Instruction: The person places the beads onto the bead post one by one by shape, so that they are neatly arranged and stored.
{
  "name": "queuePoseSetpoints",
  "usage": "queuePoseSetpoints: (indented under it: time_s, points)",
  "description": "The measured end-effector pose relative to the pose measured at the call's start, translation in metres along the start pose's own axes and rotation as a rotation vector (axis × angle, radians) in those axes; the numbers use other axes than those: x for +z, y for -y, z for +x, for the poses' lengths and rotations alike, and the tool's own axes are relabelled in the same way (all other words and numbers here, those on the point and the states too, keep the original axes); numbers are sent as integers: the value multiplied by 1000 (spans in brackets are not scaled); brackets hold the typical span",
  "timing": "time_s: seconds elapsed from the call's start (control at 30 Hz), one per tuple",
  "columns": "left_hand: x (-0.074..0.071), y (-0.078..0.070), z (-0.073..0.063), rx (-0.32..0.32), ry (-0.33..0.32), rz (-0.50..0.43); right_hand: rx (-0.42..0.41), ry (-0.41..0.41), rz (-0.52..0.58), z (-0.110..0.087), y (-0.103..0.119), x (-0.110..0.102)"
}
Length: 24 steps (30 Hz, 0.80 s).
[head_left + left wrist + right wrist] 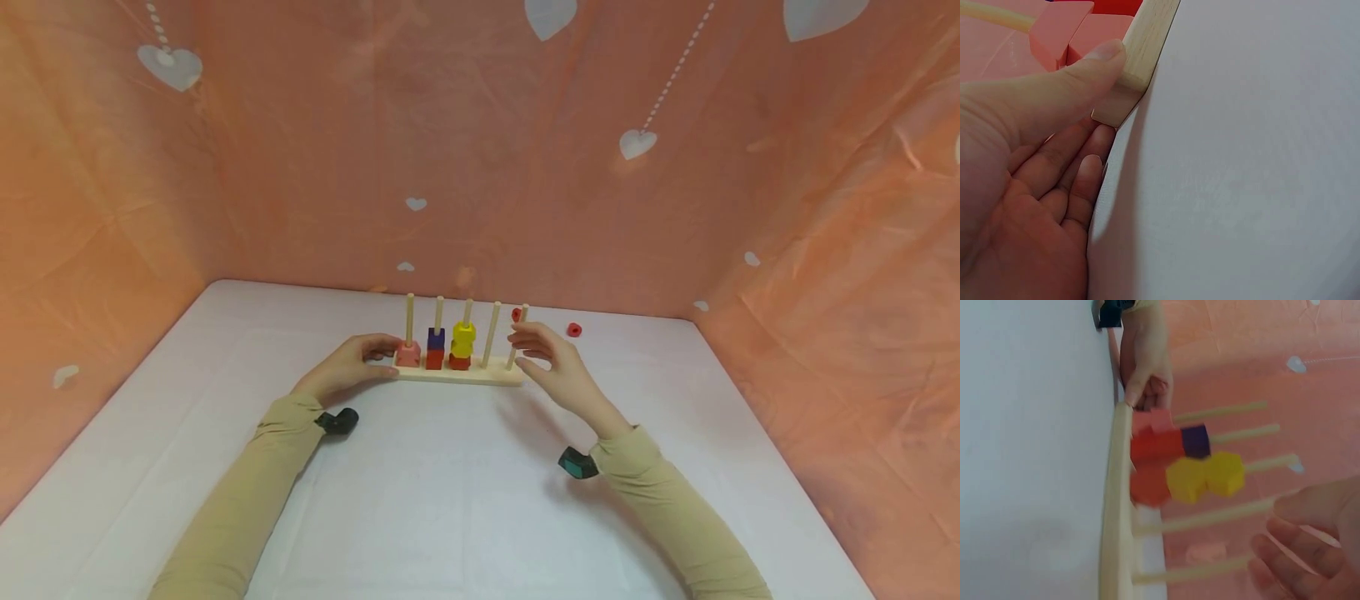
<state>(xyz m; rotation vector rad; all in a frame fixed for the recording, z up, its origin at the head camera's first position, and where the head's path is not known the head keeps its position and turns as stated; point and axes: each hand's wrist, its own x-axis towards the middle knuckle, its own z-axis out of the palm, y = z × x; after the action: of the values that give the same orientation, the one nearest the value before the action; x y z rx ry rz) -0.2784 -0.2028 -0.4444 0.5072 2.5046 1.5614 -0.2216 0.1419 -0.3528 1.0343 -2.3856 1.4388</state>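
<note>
A wooden peg stand (459,377) with several upright pegs is on the white table. My left hand (347,364) grips its left end; in the left wrist view the thumb (1100,59) presses on the base's edge. Pink blocks (407,356) sit on the leftmost peg. Beside them, a dark purple block (436,337) tops red on the second peg, and yellow blocks (1204,479) are stacked over red (1149,482) on the third. The two right pegs bear no blocks. My right hand (558,367) hovers by the rightmost pegs, fingers loosely bent, holding nothing visible.
Behind the stand lie two small red pieces, one red piece (574,330) to the right and another red piece (516,314) near the rightmost peg. An orange cloth (450,150) with white hearts hangs around the table (420,500).
</note>
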Motion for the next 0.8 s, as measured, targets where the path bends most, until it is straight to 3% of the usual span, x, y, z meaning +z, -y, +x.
queuePoseSetpoints:
  time_s: [0.27,0.5,0.8]
  points:
    - [0,1,1,9,-6,23,11,-45,-47,-13,-9,-34]
    - [0,2,1,-1,-4,-7,74,-111,-78,-20,-39,-58]
    - [0,3,2,4,-1,-7,192,-49,-91,-28,-72,-68]
